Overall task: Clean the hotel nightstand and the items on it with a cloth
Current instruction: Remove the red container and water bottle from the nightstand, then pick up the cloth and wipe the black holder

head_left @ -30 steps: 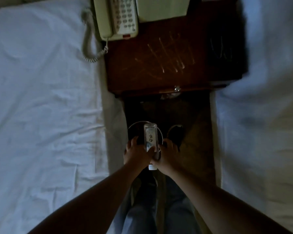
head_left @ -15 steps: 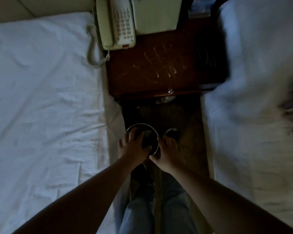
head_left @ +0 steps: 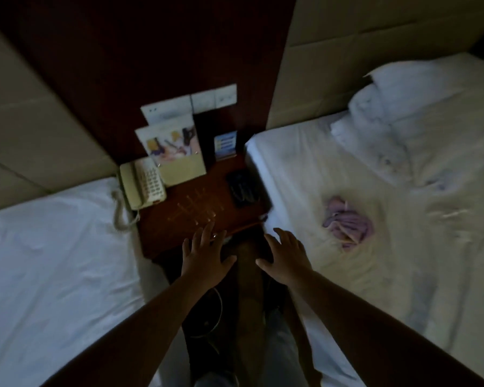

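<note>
Nothing is held any longer: the small bottle gripped by both hands a second ago is gone from them. The left hand (head_left: pixel 206 256) and right hand (head_left: pixel 284 258) are spread open near the table (head_left: pixel 204 216). The cloth (head_left: pixel 347 222) lies on the right bed (head_left: pixel 403 247), likely to be fetched next.

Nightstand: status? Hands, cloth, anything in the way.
Left hand and right hand open, empty, at nightstand front edge. Purple cloth on right bed, not picked up. Phone, brochure stand, dark item on top.
</note>
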A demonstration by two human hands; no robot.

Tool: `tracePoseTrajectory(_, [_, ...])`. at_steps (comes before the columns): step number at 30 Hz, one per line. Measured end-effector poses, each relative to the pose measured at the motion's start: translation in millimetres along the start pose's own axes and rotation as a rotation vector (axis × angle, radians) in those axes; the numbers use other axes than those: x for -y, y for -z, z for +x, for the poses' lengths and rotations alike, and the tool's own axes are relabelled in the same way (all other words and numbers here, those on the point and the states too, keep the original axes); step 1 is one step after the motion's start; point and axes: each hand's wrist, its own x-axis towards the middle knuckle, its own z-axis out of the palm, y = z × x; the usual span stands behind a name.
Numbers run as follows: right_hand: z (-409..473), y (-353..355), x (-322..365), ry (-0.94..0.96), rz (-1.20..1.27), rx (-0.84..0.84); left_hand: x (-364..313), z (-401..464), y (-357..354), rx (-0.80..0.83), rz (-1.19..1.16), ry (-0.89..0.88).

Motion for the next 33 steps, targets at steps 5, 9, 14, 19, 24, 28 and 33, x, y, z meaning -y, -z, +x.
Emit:
tracePoseTrajectory(5, [10, 36, -87, -0.096, 0.048, -0.075, -77, 52, 21, 0.011, 0.032, -0.069])
tracePoseTrajectory(9, [29, 45, -167, -0.179, 0.065, -0.05, -148, 101, 15, 0.049, 0.069, -0.109])
tracePoseTrajectory(14, [61, 44, -262, -0.248, 0.137, -0.002, -231, 159, -13, 0.153, 0.077, -0.129])
tracePoseTrajectory(19, [93, 21, -341, -0.298, 0.164, 0.05, -291, 211, -56, 0.228, 0.074, -0.184])
tracePoseTrajectory(24, [135, -13, -393, -0.361, 0.265, 0.019, -327, 256, -102, 0.278, 0.061, -0.215])
tracePoseTrajectory(28, [172, -40, -412, -0.415, 0.31, -0.023, -340, 285, -130, 0.311, 0.058, -0.221])
tracePoseTrajectory(33, [199, -77, -422, -0.381, 0.24, 0.001, -336, 313, -157, 0.292, 0.022, -0.222])
